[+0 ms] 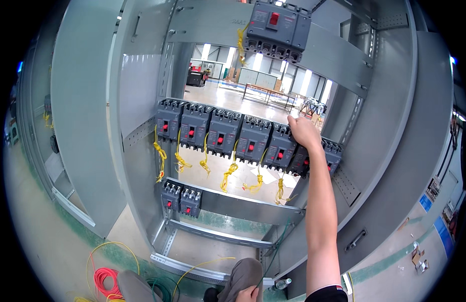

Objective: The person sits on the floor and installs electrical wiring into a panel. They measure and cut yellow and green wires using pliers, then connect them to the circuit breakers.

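A row of several dark grey circuit breakers [220, 132] with red toggles crosses the open metal cabinet. Yellow wire bundles [229, 173] hang from most of them. My right hand [305, 133] is stretched up to the top edge of the row, toward its right end, fingers curled closed; what they hold, if anything, is hidden. My forearm covers part of the last breakers. Low down by my knee, my left hand [248, 294] is closed at the lower end of a green wire [277, 246], which runs up to the cabinet's right side.
A larger breaker [278, 27] is mounted above, and two small breakers [181, 198] sit lower left. Cabinet doors [87, 110] flank the opening. Red wire coils [107, 282], green wire coils [160, 288] and a bottle [281, 285] lie near my legs.
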Motion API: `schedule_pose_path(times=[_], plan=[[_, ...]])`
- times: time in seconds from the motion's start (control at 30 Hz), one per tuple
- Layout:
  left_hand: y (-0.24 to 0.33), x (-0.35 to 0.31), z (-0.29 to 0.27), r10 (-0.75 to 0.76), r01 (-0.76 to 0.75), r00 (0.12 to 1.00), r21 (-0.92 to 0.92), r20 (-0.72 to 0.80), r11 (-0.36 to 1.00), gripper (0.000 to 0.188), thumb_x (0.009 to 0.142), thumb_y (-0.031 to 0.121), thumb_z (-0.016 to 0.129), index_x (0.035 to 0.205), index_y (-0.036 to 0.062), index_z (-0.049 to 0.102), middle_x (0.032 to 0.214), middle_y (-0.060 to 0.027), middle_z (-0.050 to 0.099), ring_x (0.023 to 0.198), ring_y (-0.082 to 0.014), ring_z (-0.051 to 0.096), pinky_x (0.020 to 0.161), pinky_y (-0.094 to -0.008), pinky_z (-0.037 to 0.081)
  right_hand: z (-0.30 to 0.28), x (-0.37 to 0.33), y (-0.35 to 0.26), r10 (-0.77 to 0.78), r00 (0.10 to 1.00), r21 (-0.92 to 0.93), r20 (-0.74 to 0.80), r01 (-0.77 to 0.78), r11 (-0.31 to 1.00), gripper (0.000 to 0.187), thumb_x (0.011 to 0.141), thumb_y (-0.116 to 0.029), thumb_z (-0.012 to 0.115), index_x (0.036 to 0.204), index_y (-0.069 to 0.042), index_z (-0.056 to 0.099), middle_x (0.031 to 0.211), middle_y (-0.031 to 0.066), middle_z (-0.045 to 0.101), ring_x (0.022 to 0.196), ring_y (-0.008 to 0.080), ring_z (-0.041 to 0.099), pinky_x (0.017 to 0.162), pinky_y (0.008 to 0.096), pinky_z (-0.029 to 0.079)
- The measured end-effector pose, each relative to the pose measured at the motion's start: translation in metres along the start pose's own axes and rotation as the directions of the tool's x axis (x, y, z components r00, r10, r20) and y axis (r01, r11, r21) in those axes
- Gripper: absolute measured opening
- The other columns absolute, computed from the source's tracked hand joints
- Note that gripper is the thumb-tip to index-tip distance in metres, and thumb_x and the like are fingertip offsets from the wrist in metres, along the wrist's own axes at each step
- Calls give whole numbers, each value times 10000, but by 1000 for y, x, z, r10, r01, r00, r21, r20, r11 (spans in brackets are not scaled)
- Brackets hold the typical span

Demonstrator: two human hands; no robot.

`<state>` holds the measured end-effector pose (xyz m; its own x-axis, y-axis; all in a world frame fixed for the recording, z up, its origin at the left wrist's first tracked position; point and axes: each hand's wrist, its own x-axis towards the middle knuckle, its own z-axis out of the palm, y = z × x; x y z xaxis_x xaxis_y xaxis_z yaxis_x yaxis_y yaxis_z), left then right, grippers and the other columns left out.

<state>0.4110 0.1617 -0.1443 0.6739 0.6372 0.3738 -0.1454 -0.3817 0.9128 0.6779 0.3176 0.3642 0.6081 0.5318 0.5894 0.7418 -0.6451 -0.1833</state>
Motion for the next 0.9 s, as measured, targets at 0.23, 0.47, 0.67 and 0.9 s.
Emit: schedule_pose_path(times=[0.23,0.47,0.67,0.9], plan=[[9,-4,-2,-101,101,995,3,14,995,253,943,200,581,1000,-32,665,914,-244,663,844,-429,625,743,-466,504,7,5,7,-23,1000,-23,-20,23,999,589,959,-471,368,1035,7,702,1077,270,661,1044,442,618,940,484,462],[14,-5,-18,-179,180,983,-11,40,984,266,940,201,585,1011,-41,670,936,-263,667,892,-441,633,775,-476,510,7,4,5,-15,1000,-16,-15,15,1000,604,960,-487,362,1031,3,706,1057,269,664,1036,438,620,929,481,469],[9,-9,-22,-207,205,978,43,28,978,269,942,201,583,1013,-44,668,931,-268,665,879,-452,630,764,-485,511,5,1,3,-29,999,-23,-37,28,999,589,959,-478,370,1000,-3,715,1039,267,668,1016,438,625,918,481,474],[0,-11,-18,-139,138,990,28,3,990,263,940,211,589,1000,-32,669,917,-261,664,873,-456,622,755,-497,500,5,-1,1,-22,999,-16,-45,21,1000,576,962,-461,370,999,-1,715,1031,272,667,1007,443,626,916,489,472]])
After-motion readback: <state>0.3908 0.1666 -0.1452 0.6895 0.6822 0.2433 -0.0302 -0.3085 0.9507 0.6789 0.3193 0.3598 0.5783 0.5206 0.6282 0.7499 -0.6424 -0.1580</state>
